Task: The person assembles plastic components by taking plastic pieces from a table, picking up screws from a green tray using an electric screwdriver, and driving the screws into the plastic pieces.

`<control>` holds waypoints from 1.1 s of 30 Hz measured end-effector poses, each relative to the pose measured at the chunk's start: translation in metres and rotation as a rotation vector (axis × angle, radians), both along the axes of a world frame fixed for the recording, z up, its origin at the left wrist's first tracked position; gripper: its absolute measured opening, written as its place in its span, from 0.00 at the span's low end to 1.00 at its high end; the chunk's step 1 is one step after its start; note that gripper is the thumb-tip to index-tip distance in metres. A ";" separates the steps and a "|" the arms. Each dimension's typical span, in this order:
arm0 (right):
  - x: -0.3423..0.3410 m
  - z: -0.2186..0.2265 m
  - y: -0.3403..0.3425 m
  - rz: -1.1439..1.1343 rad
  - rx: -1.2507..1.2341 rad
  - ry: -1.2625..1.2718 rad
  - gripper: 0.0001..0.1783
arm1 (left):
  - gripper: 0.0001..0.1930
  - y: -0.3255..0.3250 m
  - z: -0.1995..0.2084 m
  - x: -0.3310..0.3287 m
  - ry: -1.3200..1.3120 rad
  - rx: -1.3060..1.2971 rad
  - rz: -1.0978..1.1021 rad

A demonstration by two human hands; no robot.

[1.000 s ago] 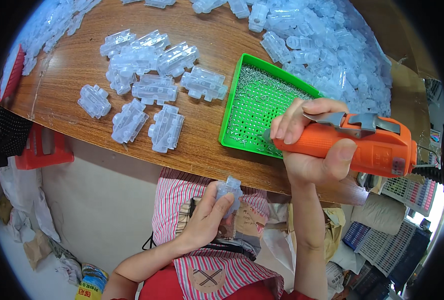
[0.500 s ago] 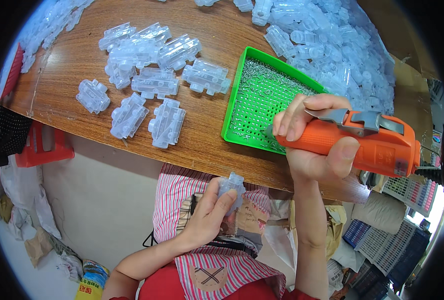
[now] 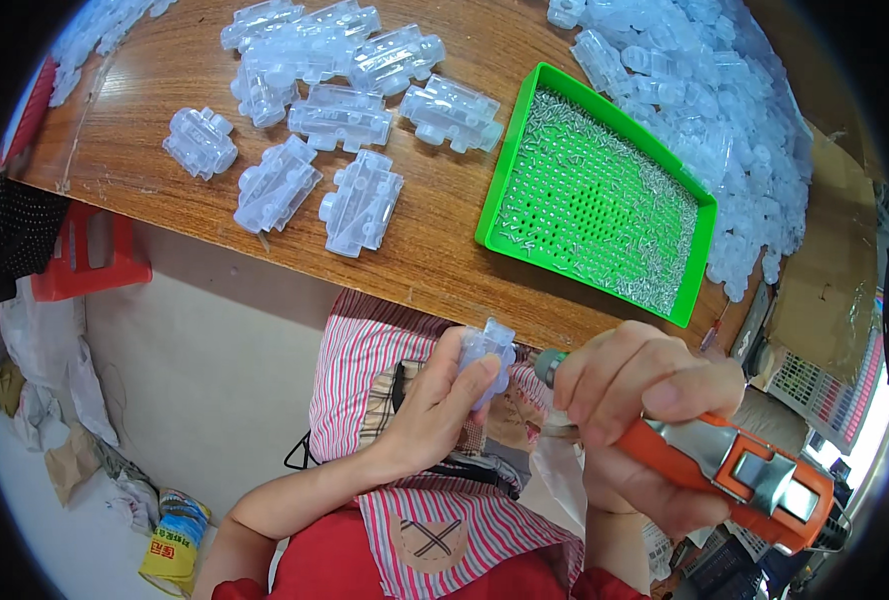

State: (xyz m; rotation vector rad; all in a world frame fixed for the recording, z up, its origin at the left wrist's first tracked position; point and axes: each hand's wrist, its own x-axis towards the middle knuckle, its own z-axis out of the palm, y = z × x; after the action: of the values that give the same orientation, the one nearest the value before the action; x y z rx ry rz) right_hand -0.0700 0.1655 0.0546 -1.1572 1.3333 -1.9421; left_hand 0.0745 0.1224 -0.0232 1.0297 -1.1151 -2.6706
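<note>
Below the table's front edge, my left hand (image 3: 435, 400) grips a clear plastic housing (image 3: 487, 352) between thumb and fingers. To its right, my right hand (image 3: 645, 400) is wrapped round an orange electric screwdriver (image 3: 740, 470) with a metal lever on its body. The driver's dark nose (image 3: 551, 367) points left at the housing, a small gap away. Whether a screw sits on its tip is too small to tell. Beyond the hands, a green perforated tray (image 3: 493, 215) on the table holds many small silver screws (image 3: 655, 160).
Several clear housings (image 3: 340, 118) lie grouped on the brown wooden table (image 3: 435, 270), left of the tray. A big heap of clear plastic parts (image 3: 685, 80) fills the table's far right. A red stool (image 3: 95, 255) stands at the left, and crates (image 3: 815, 390) at the right.
My right hand has drawn the screwdriver back from the tray, down to beside the housing. The left hand still holds the housing, slightly further right and up in view. The view itself has shifted.
</note>
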 end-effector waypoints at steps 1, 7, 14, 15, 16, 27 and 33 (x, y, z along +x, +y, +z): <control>0.002 -0.002 -0.002 0.005 0.007 -0.006 0.37 | 0.14 0.000 -0.001 0.002 0.014 0.002 0.018; 0.001 -0.009 -0.002 0.060 0.049 -0.050 0.37 | 0.13 0.002 -0.005 0.001 0.026 -0.047 0.001; 0.008 -0.015 -0.005 0.097 0.056 -0.049 0.37 | 0.13 0.003 -0.006 0.002 0.036 -0.085 0.031; 0.009 -0.015 -0.006 0.114 0.065 -0.045 0.37 | 0.13 0.005 -0.011 0.003 0.035 -0.139 0.036; 0.009 -0.015 -0.007 0.131 0.073 -0.042 0.36 | 0.13 0.005 -0.013 0.004 0.035 -0.193 0.040; -0.007 0.010 -0.012 0.034 -0.104 -0.206 0.41 | 0.13 0.005 -0.008 0.000 0.031 -0.160 0.003; -0.067 -0.017 -0.044 -0.225 -0.119 -0.086 0.46 | 0.19 -0.001 -0.014 0.011 0.029 -0.497 -0.111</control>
State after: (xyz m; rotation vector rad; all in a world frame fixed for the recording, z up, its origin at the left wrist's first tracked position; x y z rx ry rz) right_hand -0.1369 0.1215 0.0378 -1.0006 1.3680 -2.2320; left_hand 0.0859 0.1213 -0.0374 0.8501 -1.7483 -2.2768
